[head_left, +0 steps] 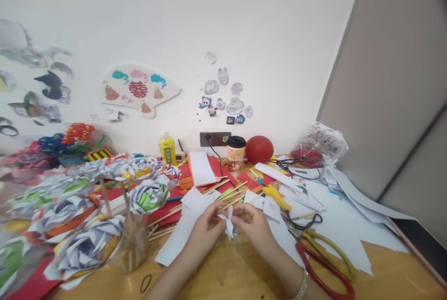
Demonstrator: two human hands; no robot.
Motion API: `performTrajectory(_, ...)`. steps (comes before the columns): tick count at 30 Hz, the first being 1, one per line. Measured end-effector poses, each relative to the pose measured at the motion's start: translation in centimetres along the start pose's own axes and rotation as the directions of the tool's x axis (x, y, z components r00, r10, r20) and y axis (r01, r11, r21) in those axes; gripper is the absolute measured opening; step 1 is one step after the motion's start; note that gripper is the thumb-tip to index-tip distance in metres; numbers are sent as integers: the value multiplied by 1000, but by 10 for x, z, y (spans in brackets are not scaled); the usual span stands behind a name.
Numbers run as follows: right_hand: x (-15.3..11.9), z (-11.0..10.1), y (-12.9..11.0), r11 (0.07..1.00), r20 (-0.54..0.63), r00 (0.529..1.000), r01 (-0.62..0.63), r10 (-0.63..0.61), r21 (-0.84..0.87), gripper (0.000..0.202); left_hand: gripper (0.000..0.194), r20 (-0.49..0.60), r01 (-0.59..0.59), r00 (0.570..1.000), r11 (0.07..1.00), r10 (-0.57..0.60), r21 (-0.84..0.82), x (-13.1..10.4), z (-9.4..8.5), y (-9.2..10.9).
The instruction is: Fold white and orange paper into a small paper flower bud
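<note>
From where I watch, the tabletop (244, 272) has bare wood mainly along its near edge, in front of both hands. The paper flowers (148, 195) crowd the left side, and the scissors (323, 263) lie just right of the right forearm, close to the near edge. Behind the hands, wooden sticks (232, 195) and loose paper leave little room; further back, the cup (236, 156) and the red balloon (259, 150) stand near the wall (279, 21). My forearms reach in from the near edge and converge, the left hand (207, 226) and right hand (254, 226) facing each other at mid-tabletop. Between them is the small folded white paper (229, 225), the left fingers closed on one side, the right fingers pinching the other. A black elastic band (145, 283) lies left of the left forearm.
</note>
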State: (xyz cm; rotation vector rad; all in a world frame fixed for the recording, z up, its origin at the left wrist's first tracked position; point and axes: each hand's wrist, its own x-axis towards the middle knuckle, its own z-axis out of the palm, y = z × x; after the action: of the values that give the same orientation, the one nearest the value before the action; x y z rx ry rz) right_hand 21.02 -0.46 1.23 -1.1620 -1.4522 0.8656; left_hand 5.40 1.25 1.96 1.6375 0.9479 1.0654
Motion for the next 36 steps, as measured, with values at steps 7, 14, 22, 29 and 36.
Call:
performTrajectory(7,-6,3,-1,988,-123,988,71,-89,-140,12,20,-127,-97,981,943,144,318,-9,7,7)
performTrajectory(14,-14,2,-15,938,-129,966,175,-222,-300,6,16,-149,-211,947,902,284,376,-16,9,5)
performTrajectory(22,-15,0,-15,885,-46,935,317,-352,-342,5,15,-40,-308,935,864,352,399,-15,2,17)
performTrajectory(29,-5,-8,-12,974,60,977,210,-205,-90,14,21,50,-159,987,956,151,247,-8,-2,18)
performTrajectory(36,-1,-3,-3,972,191,973,-165,133,166,27,29,185,158,972,985,-143,-69,-3,-5,3)
